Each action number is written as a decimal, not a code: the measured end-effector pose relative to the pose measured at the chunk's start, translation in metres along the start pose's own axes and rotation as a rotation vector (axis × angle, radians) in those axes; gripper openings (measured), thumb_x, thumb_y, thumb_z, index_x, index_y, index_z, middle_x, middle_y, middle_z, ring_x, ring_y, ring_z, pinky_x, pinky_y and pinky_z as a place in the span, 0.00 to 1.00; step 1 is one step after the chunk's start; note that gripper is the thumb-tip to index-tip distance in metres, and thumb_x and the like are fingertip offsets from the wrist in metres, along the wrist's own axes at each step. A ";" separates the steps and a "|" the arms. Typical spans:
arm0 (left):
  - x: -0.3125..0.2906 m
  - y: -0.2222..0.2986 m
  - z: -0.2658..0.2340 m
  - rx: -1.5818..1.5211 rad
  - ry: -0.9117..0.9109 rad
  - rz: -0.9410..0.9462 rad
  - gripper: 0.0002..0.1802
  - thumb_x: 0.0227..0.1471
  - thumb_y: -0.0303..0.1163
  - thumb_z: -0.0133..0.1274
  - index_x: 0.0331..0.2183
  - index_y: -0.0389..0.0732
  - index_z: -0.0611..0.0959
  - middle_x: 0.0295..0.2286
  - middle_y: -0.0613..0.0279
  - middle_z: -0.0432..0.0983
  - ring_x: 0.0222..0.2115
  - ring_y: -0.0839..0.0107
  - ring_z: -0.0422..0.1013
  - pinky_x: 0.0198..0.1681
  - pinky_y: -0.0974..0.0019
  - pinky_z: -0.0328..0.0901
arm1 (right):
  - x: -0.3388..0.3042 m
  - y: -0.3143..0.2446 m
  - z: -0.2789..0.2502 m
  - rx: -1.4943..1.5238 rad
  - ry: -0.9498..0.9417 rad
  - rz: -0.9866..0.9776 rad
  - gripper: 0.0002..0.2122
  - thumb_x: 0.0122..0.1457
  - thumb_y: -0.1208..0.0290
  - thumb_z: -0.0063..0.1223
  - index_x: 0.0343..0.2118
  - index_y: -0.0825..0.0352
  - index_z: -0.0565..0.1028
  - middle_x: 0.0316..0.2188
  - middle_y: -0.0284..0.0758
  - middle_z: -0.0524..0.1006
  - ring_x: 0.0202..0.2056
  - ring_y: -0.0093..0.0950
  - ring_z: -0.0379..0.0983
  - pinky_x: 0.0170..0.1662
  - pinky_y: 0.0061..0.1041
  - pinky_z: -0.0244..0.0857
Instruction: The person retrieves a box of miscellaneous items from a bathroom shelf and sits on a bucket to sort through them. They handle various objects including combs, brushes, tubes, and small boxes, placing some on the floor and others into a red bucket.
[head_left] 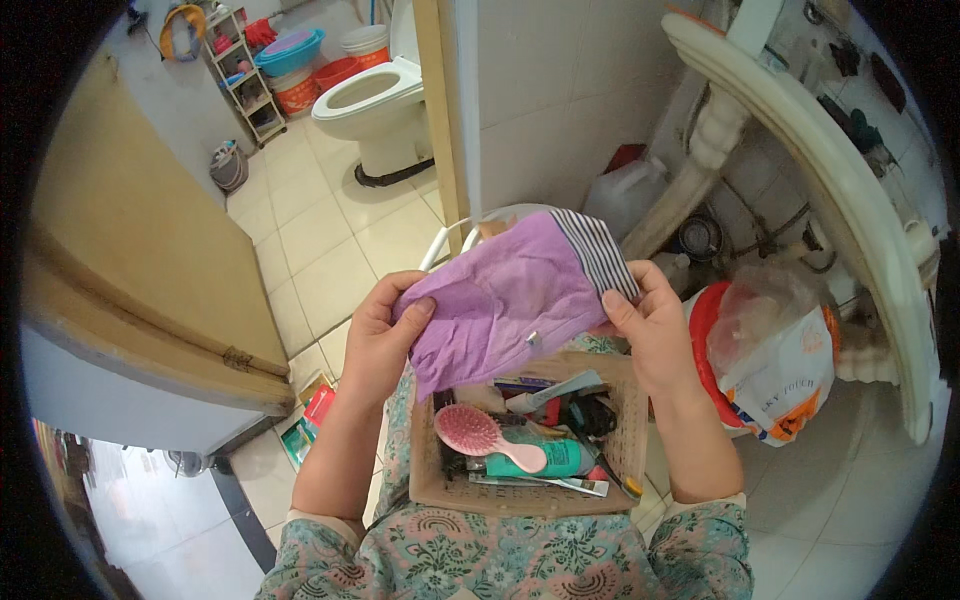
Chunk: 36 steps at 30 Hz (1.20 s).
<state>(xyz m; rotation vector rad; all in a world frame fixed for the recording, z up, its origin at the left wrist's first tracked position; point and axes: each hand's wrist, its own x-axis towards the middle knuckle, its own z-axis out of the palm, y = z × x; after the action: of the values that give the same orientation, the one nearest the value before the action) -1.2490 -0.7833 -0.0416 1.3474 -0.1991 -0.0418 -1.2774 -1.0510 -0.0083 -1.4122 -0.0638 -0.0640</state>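
Note:
A purple cloth piece (pixel 500 290), with a black-and-white striped band at its right end and a small pale tag low down, is stretched between my hands. My left hand (pixel 385 330) pinches its left end, thumb on top. At the striped end, my right hand (pixel 652 325) has the cloth between thumb and fingers. Below it, on my lap, rests a beige woven basket (pixel 428 497). Inside lie a pink hairbrush (pixel 470 430), a green bottle or tube (pixel 562 458), a white tube (pixel 560 390) and dark items I cannot make out. The cloth hides the basket's far left part.
A bucket with white and red plastic bags (pixel 790 370) stands to the right, below a pale washbasin (pixel 830 130). A wooden door (pixel 150 230) is at left. Beyond the doorway are a toilet (pixel 375 105), stacked buckets (pixel 295 90) and a rack (pixel 245 80).

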 end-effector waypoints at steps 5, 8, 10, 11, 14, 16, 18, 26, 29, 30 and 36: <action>0.006 0.010 0.005 0.140 0.027 0.081 0.12 0.50 0.27 0.51 0.39 0.36 0.74 0.32 0.69 0.70 0.32 0.83 0.64 0.38 0.78 0.60 | 0.001 0.000 0.002 -0.081 -0.028 -0.135 0.22 0.52 0.75 0.54 0.49 0.74 0.62 0.38 0.33 0.72 0.38 0.20 0.68 0.41 0.19 0.64; 0.004 0.009 0.010 0.109 -0.077 0.038 0.12 0.50 0.27 0.51 0.39 0.36 0.74 0.32 0.69 0.70 0.33 0.82 0.64 0.39 0.77 0.60 | -0.002 -0.023 0.002 -0.105 -0.214 0.034 0.19 0.51 0.74 0.57 0.45 0.73 0.67 0.36 0.33 0.73 0.36 0.18 0.69 0.41 0.18 0.64; 0.004 0.007 0.020 0.012 -0.155 -0.028 0.12 0.51 0.29 0.50 0.39 0.35 0.73 0.32 0.69 0.70 0.34 0.81 0.64 0.40 0.76 0.60 | -0.005 -0.033 0.001 -0.093 -0.201 0.147 0.16 0.49 0.73 0.59 0.41 0.73 0.71 0.34 0.31 0.75 0.32 0.18 0.70 0.40 0.18 0.64; 0.006 0.009 0.027 -0.026 -0.175 -0.053 0.13 0.51 0.29 0.49 0.40 0.36 0.73 0.33 0.68 0.70 0.34 0.81 0.65 0.39 0.76 0.61 | -0.005 -0.039 -0.003 -0.067 -0.204 0.180 0.16 0.49 0.73 0.58 0.40 0.73 0.71 0.33 0.31 0.75 0.32 0.18 0.70 0.40 0.18 0.64; 0.009 0.016 0.040 -0.021 -0.223 -0.108 0.16 0.52 0.29 0.47 0.43 0.37 0.69 0.38 0.63 0.69 0.34 0.79 0.67 0.35 0.74 0.63 | -0.007 -0.056 -0.022 0.064 -0.095 0.120 0.14 0.50 0.73 0.56 0.39 0.71 0.72 0.33 0.32 0.75 0.32 0.20 0.71 0.38 0.20 0.65; 0.007 0.024 0.043 0.021 -0.242 -0.098 0.18 0.52 0.28 0.46 0.46 0.38 0.67 0.41 0.59 0.68 0.34 0.76 0.69 0.32 0.74 0.64 | -0.007 -0.075 -0.027 0.224 0.028 0.047 0.13 0.50 0.73 0.55 0.39 0.70 0.72 0.33 0.32 0.75 0.32 0.21 0.72 0.37 0.21 0.66; 0.008 0.028 0.055 0.007 -0.304 -0.050 0.20 0.52 0.27 0.44 0.48 0.39 0.64 0.43 0.56 0.66 0.33 0.72 0.71 0.29 0.73 0.65 | -0.012 -0.103 -0.050 0.243 0.180 -0.071 0.12 0.50 0.74 0.54 0.39 0.70 0.71 0.33 0.33 0.75 0.33 0.25 0.73 0.37 0.26 0.69; 0.000 0.028 0.083 0.049 -0.426 -0.017 0.22 0.51 0.24 0.42 0.49 0.38 0.62 0.44 0.55 0.64 0.32 0.68 0.72 0.29 0.73 0.65 | -0.001 -0.243 -0.153 0.012 0.554 -0.637 0.14 0.53 0.73 0.51 0.42 0.68 0.67 0.36 0.34 0.73 0.36 0.27 0.72 0.36 0.28 0.70; 0.001 0.026 0.082 0.003 -0.413 -0.019 0.21 0.51 0.24 0.42 0.49 0.38 0.63 0.43 0.56 0.66 0.30 0.70 0.72 0.29 0.73 0.65 | 0.010 -0.269 -0.209 -0.279 0.765 -0.577 0.19 0.53 0.73 0.50 0.48 0.70 0.63 0.37 0.37 0.72 0.38 0.32 0.72 0.39 0.31 0.67; 0.002 0.026 0.082 -0.009 -0.416 -0.026 0.21 0.51 0.24 0.42 0.49 0.37 0.63 0.43 0.56 0.66 0.30 0.70 0.72 0.29 0.73 0.65 | 0.008 -0.270 -0.217 -0.684 0.945 -0.517 0.22 0.52 0.72 0.51 0.50 0.70 0.62 0.39 0.38 0.71 0.39 0.35 0.71 0.41 0.32 0.66; -0.001 0.029 0.077 0.037 -0.429 -0.024 0.20 0.51 0.24 0.42 0.48 0.38 0.64 0.41 0.58 0.67 0.30 0.71 0.72 0.28 0.74 0.65 | 0.009 -0.254 -0.233 -1.760 1.288 -0.627 0.27 0.50 0.63 0.52 0.54 0.61 0.62 0.44 0.47 0.69 0.45 0.45 0.67 0.50 0.34 0.59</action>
<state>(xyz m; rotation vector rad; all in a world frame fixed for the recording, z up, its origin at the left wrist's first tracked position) -1.2655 -0.8512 0.0025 1.3658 -0.5474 -0.3504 -1.2878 -1.3206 0.2061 -2.6912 0.8110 -1.9068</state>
